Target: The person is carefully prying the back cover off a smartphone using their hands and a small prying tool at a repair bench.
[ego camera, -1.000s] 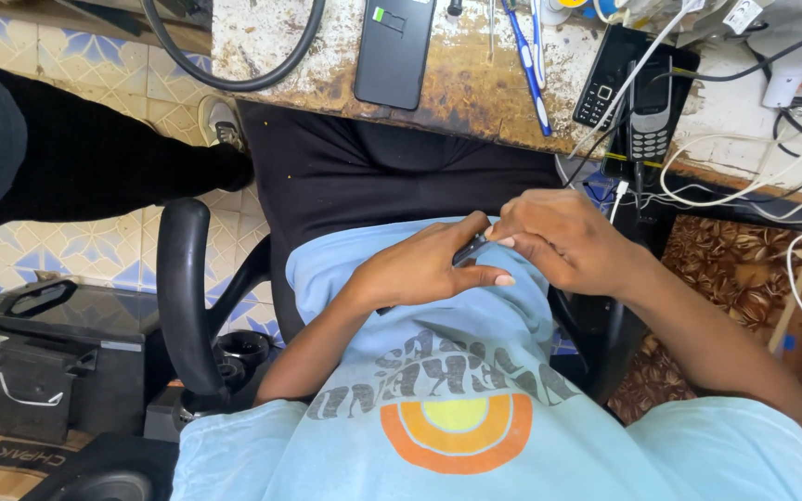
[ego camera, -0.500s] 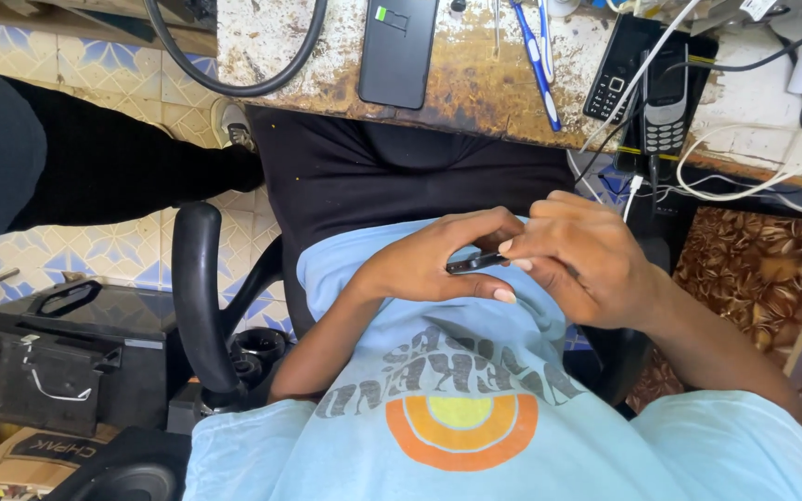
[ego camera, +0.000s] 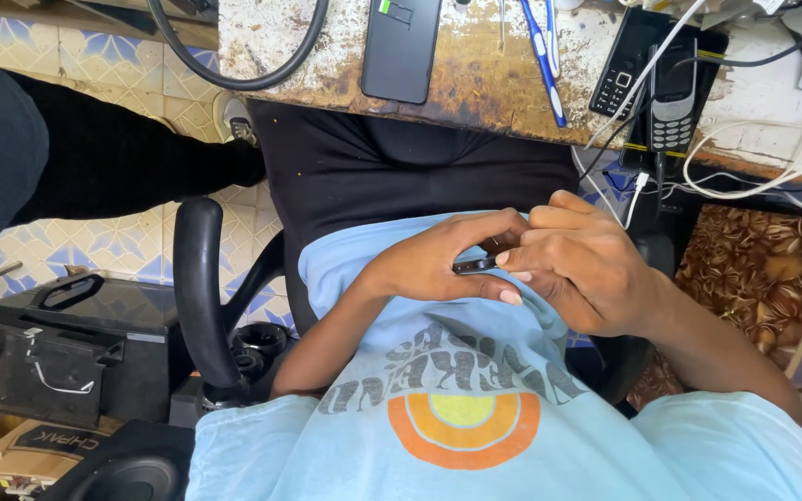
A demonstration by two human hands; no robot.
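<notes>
Gripping a small dark flat device point(ego camera: 475, 265) between both hands over the lap: left hand point(ego camera: 438, 264) is cradling it, right hand point(ego camera: 587, 269) is pinching its edge; steadying against the light-blue shirt point(ego camera: 401, 371) is advisable.

A black smartphone point(ego camera: 402, 46), two keypad phones point(ego camera: 675, 93) and white cables point(ego camera: 754, 148) lie on the worn bench point(ego camera: 475, 83).

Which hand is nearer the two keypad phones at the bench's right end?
Right. The right hand lies just below the keypad phones; the left hand is further left. Both hold a small dark device.
</notes>
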